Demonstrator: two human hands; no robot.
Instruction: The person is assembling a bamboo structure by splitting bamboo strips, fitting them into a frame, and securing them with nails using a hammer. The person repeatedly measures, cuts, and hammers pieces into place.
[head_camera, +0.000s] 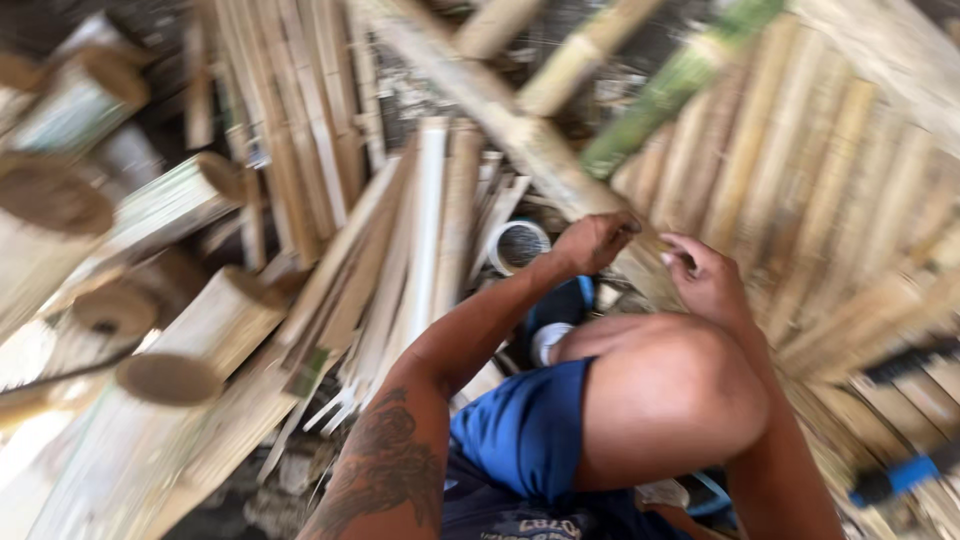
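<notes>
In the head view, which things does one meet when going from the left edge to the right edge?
Cut bamboo logs → split bamboo strips → left hand → right hand → flat bamboo slats.

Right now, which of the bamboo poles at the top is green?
The green bamboo pole slanting down from the upper right; the poles beside it, like the pale bamboo pole, are tan and dry.
</notes>
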